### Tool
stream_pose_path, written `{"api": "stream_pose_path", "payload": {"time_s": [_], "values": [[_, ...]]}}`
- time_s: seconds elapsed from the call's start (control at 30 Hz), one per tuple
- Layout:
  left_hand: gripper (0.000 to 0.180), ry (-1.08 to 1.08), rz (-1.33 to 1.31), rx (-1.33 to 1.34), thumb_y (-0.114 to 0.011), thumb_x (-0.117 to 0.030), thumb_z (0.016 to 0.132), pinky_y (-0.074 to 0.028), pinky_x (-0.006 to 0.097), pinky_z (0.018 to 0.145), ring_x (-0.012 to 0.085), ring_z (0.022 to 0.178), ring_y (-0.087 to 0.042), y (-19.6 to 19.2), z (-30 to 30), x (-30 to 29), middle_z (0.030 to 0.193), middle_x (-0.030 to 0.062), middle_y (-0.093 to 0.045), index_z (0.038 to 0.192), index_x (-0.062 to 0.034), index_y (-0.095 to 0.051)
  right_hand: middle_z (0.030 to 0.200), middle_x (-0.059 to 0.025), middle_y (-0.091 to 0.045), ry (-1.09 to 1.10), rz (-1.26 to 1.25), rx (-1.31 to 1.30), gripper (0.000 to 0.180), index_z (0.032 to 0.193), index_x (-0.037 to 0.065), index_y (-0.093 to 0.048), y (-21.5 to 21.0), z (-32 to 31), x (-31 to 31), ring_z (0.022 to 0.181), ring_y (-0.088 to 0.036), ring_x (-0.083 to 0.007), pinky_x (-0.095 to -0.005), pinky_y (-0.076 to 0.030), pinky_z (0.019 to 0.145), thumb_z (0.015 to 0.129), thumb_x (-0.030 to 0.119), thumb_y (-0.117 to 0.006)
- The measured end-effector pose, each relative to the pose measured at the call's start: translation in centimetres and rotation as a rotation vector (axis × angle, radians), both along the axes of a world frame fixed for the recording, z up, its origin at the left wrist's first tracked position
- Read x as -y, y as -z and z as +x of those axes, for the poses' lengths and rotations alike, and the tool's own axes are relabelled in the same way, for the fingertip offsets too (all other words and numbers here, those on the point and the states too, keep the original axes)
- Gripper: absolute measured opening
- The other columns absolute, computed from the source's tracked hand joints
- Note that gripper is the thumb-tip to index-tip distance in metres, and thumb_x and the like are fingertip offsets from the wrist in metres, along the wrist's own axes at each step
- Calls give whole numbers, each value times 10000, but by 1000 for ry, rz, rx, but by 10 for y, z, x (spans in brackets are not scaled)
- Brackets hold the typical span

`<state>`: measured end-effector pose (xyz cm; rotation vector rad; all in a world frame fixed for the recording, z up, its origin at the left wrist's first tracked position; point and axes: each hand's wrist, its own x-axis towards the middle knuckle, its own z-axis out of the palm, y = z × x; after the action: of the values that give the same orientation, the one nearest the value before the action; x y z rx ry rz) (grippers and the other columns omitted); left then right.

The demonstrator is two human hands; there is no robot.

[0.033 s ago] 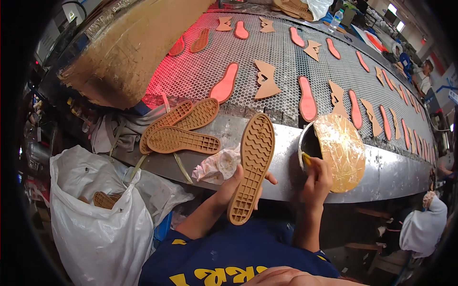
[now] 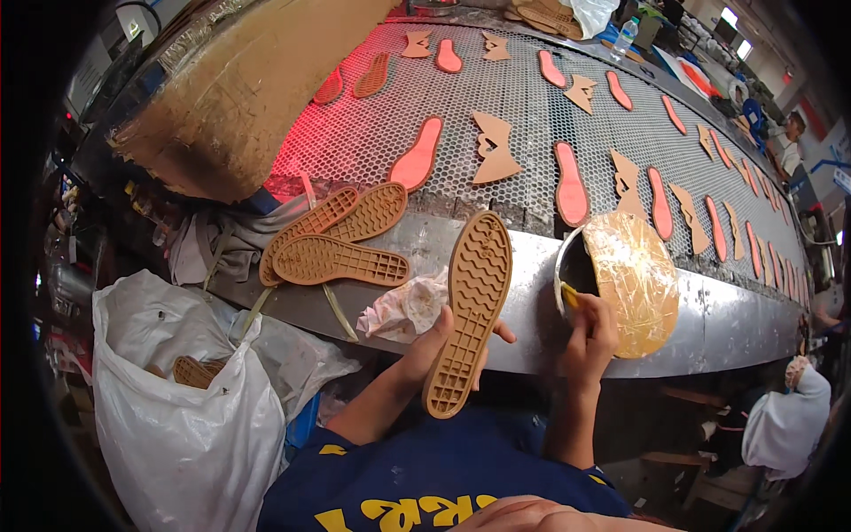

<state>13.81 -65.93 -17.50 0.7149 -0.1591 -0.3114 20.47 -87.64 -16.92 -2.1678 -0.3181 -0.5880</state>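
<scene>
In my left hand (image 2: 436, 348), a tan rubber shoe sole (image 2: 480, 284) stands nearly upright, its ridged and gridded tread facing me. Fingers and thumb grip it round its lower half. My right hand (image 2: 589, 335) pinches a thin yellow-handled tool (image 2: 569, 295) at the mouth of a round pot (image 2: 567, 257); the tool's far end is hidden inside. A tape-covered tan lid (image 2: 634, 284) covers the pot's right part. Left of the held sole lies a crumpled pinkish-white cloth (image 2: 406, 308). Beyond it several more tan soles (image 2: 341, 260) overlap on the metal ledge.
A honeycomb-mesh conveyor (image 2: 532, 115) carries pink-topped soles (image 2: 572, 184) and tan cut pieces (image 2: 495, 149). A worn cardboard hood (image 2: 230, 106) covers its left end, with red light beneath. A white sack (image 2: 177, 417) with soles inside stands at my left. Another person (image 2: 787, 142) is at far right.
</scene>
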Motion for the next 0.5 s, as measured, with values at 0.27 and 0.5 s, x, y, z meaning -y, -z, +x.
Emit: {"api": "stream_pose_path", "payload": {"time_s": [0.27, 0.5], "values": [[724, 66, 25, -32, -181, -601, 957, -560, 259, 510, 116, 627, -589, 5, 0, 1, 1134, 175, -541, 1323, 0, -354, 944, -71, -594, -79, 813, -159, 135, 1051, 6, -576, -11, -9, 6, 747, -543, -106, -225, -433, 694, 956, 68, -504], [703, 145, 4, -101, -168, -590, 963, -563, 259, 516, 123, 634, -606, 9, -1, -1, 1103, 153, -561, 1283, -17, -420, 1047, -150, -555, -376, 650, 23, 159, 1055, -22, -569, -27, -21, -22, 798, -575, -147, -253, -482, 722, 924, -23, -479]]}}
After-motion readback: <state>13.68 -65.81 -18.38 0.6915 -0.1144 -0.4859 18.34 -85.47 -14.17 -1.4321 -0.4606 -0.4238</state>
